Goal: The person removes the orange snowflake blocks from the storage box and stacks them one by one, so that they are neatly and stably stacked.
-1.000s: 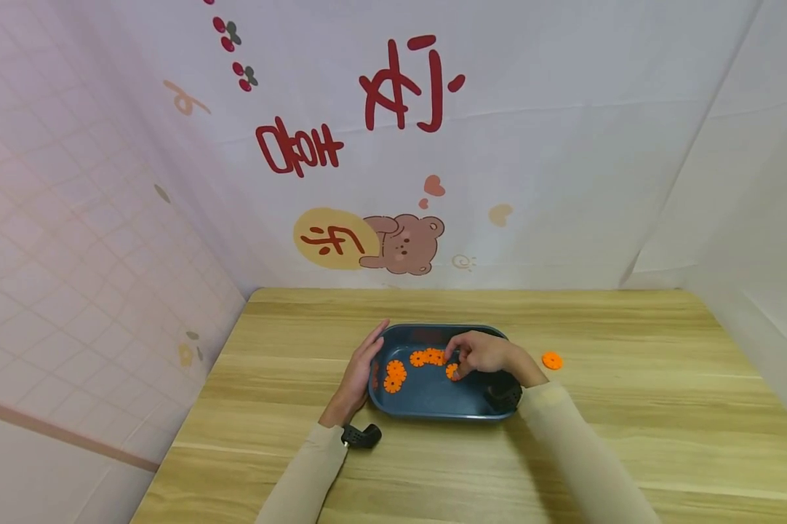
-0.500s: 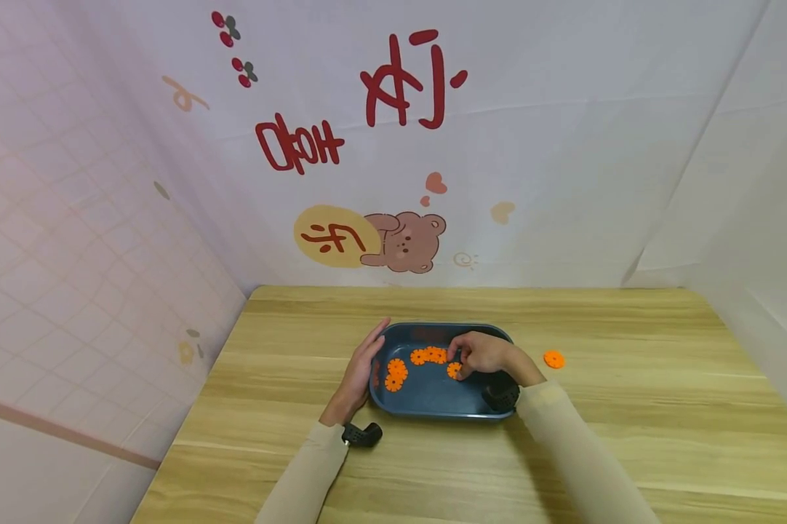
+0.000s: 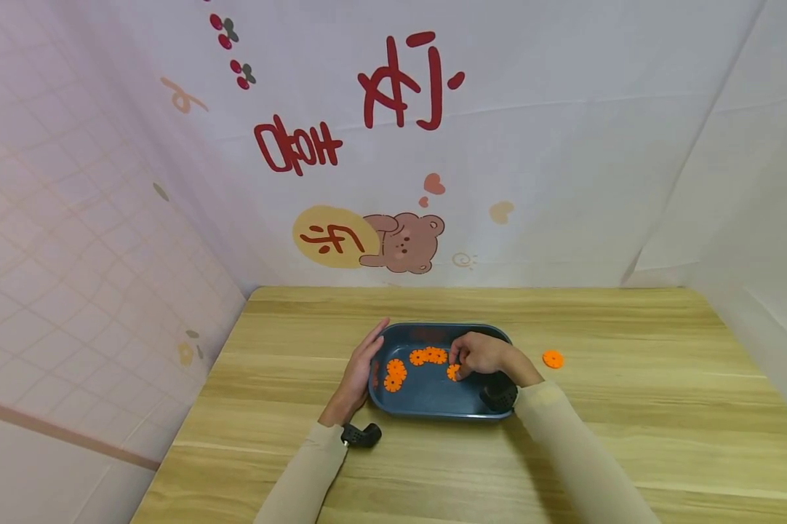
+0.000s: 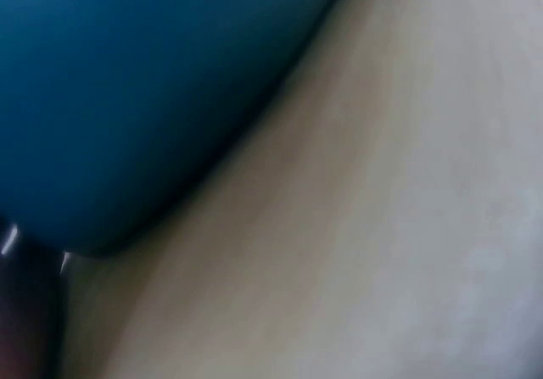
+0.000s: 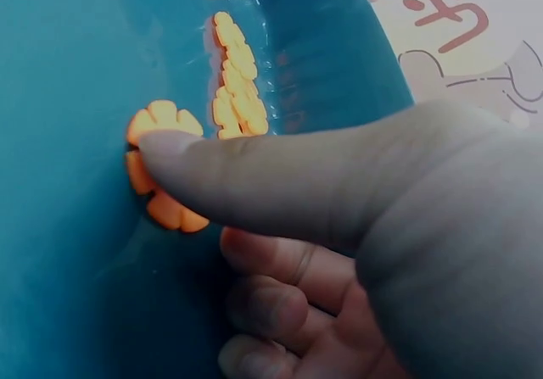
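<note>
A dark blue tray [image 3: 433, 397] with rounded corners sits on the table. My left hand [image 3: 357, 375] rests along its left side, fingers extended against the outer wall. My right hand [image 3: 485, 354] reaches into the tray and pinches an orange flower-shaped disc [image 5: 165, 125]; the thumb [image 5: 246, 180] covers part of it. Three fingers curl in below the thumb, while the index finger is mostly hidden in the right wrist view. Other notched orange discs [image 3: 396, 375] lie at the tray's left, and a row of overlapping orange discs [image 3: 428, 356] lies near its back wall.
One loose orange disc [image 3: 553, 359] is on the wooden table [image 3: 629, 407], right of the tray. A white printed wall covering [image 3: 564, 145] rises behind the table. The left wrist view is blurred, showing mostly the tray's blue outer wall [image 4: 127, 82].
The right hand and its disc have shifted only very slightly inside the tray. The left hand stays at the tray's side, and the other discs lie as before.
</note>
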Demonstrator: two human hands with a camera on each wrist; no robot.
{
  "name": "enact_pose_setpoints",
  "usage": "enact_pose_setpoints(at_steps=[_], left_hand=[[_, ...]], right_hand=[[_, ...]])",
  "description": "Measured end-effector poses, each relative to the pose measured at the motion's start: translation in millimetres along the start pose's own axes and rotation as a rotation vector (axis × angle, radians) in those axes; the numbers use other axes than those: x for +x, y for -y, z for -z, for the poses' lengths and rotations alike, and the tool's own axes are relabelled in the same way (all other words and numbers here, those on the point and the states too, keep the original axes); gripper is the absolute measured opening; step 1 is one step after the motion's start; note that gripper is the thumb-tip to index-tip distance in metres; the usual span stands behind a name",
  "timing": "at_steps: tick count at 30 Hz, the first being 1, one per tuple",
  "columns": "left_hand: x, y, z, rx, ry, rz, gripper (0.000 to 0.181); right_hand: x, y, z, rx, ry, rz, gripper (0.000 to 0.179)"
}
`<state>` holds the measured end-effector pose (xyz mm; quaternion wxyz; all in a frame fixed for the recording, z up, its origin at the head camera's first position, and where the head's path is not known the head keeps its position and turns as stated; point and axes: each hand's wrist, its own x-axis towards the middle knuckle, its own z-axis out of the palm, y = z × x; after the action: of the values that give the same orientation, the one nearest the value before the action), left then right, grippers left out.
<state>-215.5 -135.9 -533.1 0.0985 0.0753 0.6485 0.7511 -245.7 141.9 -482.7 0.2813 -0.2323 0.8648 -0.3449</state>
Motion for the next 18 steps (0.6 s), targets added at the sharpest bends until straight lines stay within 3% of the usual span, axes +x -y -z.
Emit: enact_pose_setpoints(at_steps=[18], left_hand=[[-1.0,1.0,1.8,0.026,-0.006,-0.011,0.056]], right_hand=[[-1.9,5.5,-1.9,-0.011,0.03,0.02,0.012]])
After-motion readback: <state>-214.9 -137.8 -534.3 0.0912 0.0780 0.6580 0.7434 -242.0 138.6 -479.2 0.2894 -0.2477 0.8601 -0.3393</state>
